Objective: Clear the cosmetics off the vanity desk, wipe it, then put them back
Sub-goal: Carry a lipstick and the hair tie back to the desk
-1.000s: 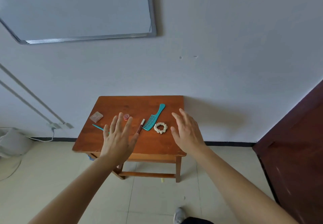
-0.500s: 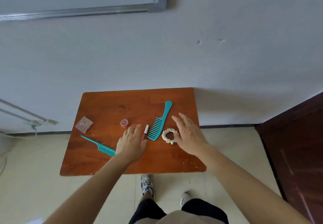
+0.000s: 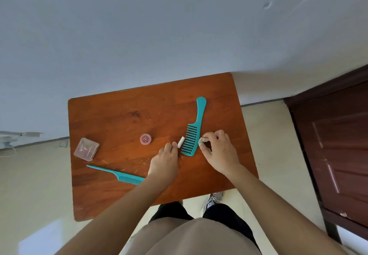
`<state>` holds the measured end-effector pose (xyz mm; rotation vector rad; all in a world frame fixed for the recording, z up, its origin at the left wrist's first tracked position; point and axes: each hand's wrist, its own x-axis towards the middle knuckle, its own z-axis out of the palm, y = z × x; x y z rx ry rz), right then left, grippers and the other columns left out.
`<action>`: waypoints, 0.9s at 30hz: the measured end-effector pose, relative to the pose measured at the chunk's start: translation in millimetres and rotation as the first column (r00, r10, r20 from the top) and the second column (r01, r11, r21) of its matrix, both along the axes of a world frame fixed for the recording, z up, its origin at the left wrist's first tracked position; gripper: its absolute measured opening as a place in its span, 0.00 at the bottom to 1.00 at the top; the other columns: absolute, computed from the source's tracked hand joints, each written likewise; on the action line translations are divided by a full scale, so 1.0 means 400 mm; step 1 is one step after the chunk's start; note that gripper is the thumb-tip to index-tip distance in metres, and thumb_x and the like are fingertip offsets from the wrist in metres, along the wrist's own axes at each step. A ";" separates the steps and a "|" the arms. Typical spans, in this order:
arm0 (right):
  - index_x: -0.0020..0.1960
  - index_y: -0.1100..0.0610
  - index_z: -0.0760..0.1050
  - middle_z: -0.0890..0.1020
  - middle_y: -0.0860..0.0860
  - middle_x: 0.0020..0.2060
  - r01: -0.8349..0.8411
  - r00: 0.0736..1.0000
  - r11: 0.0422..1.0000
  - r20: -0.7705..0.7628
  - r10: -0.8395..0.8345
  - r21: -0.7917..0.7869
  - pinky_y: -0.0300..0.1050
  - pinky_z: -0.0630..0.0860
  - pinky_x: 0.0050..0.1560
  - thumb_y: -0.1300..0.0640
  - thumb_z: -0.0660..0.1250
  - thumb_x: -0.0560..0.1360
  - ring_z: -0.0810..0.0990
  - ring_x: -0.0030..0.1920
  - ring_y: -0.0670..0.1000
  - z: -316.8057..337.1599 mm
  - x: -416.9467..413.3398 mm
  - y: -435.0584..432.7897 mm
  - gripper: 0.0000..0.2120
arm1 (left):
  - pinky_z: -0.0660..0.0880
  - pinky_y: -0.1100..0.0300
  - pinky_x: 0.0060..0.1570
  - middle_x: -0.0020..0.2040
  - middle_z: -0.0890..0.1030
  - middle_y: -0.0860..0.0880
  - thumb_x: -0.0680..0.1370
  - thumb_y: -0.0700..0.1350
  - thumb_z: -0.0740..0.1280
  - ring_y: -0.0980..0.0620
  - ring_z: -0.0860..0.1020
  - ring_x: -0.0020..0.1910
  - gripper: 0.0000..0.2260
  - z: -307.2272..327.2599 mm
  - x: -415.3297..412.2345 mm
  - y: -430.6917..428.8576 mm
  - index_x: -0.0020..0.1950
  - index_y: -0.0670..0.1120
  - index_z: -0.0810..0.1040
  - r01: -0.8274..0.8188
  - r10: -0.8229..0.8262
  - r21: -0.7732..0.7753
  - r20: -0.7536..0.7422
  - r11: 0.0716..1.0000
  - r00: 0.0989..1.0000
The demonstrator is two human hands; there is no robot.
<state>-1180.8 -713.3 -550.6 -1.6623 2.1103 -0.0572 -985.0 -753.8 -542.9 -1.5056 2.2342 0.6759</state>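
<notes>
Grabbing 2 items at once: right hand [image 3: 219, 152] pinches the scrunchie [image 3: 202, 141] just right of the wide comb [image 3: 194, 130], left hand [image 3: 165, 161] curls round the lip tube [image 3: 180, 142] just left of it. Risk: knuckles knock the comb, or the thin tube slips and rolls off the bench [image 3: 119, 119].

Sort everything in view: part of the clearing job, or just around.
Job: desk, wide comb, tail comb, pink jar, clear case, scrunchie pinched by right hand, lip tube held by left hand.
Just there: door, shoe, wall.
</notes>
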 end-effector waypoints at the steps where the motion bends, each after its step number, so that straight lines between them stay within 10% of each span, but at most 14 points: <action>1: 0.63 0.48 0.70 0.72 0.48 0.54 0.009 1.000 1.000 0.015 -0.010 0.012 0.34 0.73 0.42 0.40 0.63 0.78 0.72 0.52 0.46 -0.001 0.000 -0.004 0.18 | 0.77 0.57 0.53 0.68 0.68 0.49 0.79 0.46 0.65 0.50 0.72 0.63 0.30 -0.003 0.004 0.002 0.77 0.47 0.54 0.003 -0.003 -0.001 -0.003 1.000 1.000; 8: 0.62 0.49 0.72 0.79 0.45 0.53 0.077 0.986 0.981 0.135 -0.102 0.175 0.38 0.76 0.46 0.40 0.62 0.79 0.78 0.50 0.46 0.039 -0.029 -0.032 0.17 | 0.79 0.58 0.48 0.64 0.72 0.50 0.81 0.48 0.62 0.51 0.76 0.58 0.23 0.022 0.009 0.010 0.74 0.50 0.60 -0.103 0.102 -0.040 -0.039 0.994 0.994; 16: 0.63 0.49 0.75 0.80 0.45 0.53 0.285 0.885 0.955 0.405 -0.230 -0.082 0.42 0.79 0.51 0.42 0.61 0.80 0.79 0.52 0.45 0.224 -0.161 -0.048 0.17 | 0.77 0.63 0.33 0.60 0.75 0.50 0.79 0.44 0.66 0.52 0.80 0.46 0.22 0.223 -0.040 0.018 0.71 0.48 0.66 -0.224 0.198 -0.361 -0.108 0.905 0.974; 23: 0.53 0.48 0.78 0.83 0.47 0.49 0.610 0.317 0.791 0.899 -0.303 0.052 0.38 0.81 0.42 0.47 0.65 0.79 0.83 0.50 0.46 0.346 -0.243 -0.024 0.06 | 0.64 0.67 0.25 0.51 0.79 0.46 0.75 0.38 0.71 0.51 0.76 0.39 0.20 0.417 -0.134 0.070 0.66 0.43 0.74 -0.232 0.086 -0.598 -0.263 0.767 0.961; 27: 0.55 0.50 0.78 0.83 0.48 0.49 0.680 0.238 0.732 0.932 -0.272 0.040 0.38 0.81 0.43 0.49 0.66 0.79 0.84 0.48 0.45 0.402 -0.273 0.039 0.08 | 0.64 0.63 0.29 0.53 0.78 0.45 0.78 0.42 0.68 0.46 0.77 0.47 0.19 0.509 -0.174 0.046 0.69 0.46 0.73 -0.150 -0.003 -0.689 -0.216 0.709 0.976</action>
